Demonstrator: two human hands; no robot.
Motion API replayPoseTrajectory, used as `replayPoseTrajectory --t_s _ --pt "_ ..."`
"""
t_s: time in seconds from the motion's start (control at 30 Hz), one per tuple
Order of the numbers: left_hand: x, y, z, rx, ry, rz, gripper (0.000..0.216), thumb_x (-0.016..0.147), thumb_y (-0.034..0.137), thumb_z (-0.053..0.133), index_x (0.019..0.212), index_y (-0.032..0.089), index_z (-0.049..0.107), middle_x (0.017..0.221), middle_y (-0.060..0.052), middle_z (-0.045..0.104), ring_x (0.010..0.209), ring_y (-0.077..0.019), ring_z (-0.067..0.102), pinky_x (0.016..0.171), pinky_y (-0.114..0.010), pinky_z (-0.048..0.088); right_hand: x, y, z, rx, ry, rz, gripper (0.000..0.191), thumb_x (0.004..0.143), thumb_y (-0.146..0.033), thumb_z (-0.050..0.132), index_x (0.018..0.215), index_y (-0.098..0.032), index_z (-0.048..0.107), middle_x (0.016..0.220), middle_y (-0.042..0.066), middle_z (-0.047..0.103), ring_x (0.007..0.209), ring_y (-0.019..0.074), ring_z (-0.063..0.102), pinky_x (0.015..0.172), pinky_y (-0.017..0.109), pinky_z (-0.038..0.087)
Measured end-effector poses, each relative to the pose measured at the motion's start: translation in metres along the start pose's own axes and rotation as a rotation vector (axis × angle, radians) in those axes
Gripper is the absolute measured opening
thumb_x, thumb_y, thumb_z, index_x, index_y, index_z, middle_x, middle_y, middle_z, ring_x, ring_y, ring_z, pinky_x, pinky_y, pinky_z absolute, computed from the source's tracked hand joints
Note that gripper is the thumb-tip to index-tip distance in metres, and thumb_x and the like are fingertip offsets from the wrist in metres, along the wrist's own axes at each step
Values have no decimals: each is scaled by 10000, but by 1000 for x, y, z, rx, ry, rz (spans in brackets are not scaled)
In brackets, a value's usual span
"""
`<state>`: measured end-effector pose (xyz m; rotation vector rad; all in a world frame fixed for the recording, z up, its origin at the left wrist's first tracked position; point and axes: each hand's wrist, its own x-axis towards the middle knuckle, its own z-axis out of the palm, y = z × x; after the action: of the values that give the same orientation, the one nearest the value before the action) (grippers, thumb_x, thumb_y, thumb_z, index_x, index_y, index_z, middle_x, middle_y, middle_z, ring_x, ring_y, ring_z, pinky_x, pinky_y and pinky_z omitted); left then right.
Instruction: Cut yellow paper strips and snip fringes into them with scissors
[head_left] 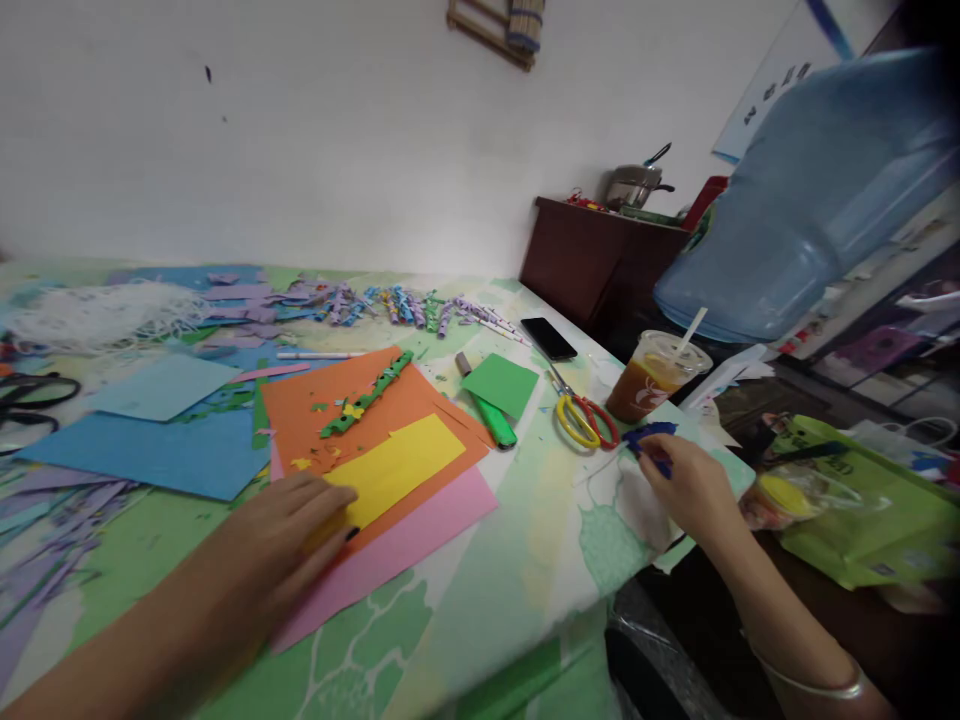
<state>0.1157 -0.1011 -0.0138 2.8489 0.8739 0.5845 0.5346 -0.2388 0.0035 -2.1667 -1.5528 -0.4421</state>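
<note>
- Yellow paper (420,455): on table, lying over orange sheet (292,400); taken as clock centre, directions as seen from the head camera.
- White string heap (112,315): 10 o'clock, far left, tangled.
- Light blue sheet (165,385): between 9 and 10 o'clock, overlapping a darker blue sheet (187,455).
- Left hand (300,530): 8 o'clock, laid over the left end of the yellow paper. Fingers extended, thumb parted from forefinger; grip slack, not clenched.
- Green dotted strip (382,390): 11 o'clock, on orange sheet, yellow scrap against it.
- Pink sheet (427,530): 6 o'clock, partly beneath orange sheet.
- Patterned paper pieces (405,308): 12 o'clock, small, in a row.
- Green square (502,380): between 1 and 2 o'clock, covering part of a green-handled tool (496,425).
- Black phone (550,338): between 1 and 2 o'clock, farther out, flat.
- Scissors (568,391): between 2 and 3 o'clock, one yellow and one red handle.
- Lidded cup (637,395): between 2 and 3 o'clock, near the table edge; brown drink, straw.
- Right hand (679,475): 3 o'clock, fingertips at dark blue piece (651,436). Cannot tell whether it is pinched or merely touched.
- Yellow-green bag (840,540): between 3 and 4 o'clock, beyond right hand.
</note>
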Motion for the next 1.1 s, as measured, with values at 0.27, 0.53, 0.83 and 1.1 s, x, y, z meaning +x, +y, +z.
replayPoseTrajectory --t_s 0.27,0.53,0.83,1.1 --pt "43 15 8 -156 -130 -246 175 818 353 522 745 197 496 776 -38 603 732 -211 574 640 -310 438 31 -95 38 155 -328 -184 106 892 -223 573 903 -146 646 882 51 674 830 191 643 756 350 529" --pt "34 9 9 -381 -121 -295 141 835 261 438 704 210 449 681 9 542 659 -172 527 599 -269 366 78 -151 73 282 -458 13 301 926 -281 569 1198 -153 548 1181 91 586 978 227 615 816 423 528" --pt "33 12 10 -547 -178 -281 169 809 303 510 707 180 562 628 26 530 597 -142 485 553 -251 335 58 -102 18 765 -618 78 323 958 -198 392 1275 -160 444 856 54 674 651 144 621 621 287 520" --pt "26 28 20 -680 -280 -158 150 807 297 546 840 172 622 714 -2 612 654 -154 569 596 -249 418 -40 -49 -15 847 -606 101 377 764 -340 646 1080 -156 558 713 24 633 563 153 528 472 239 389"
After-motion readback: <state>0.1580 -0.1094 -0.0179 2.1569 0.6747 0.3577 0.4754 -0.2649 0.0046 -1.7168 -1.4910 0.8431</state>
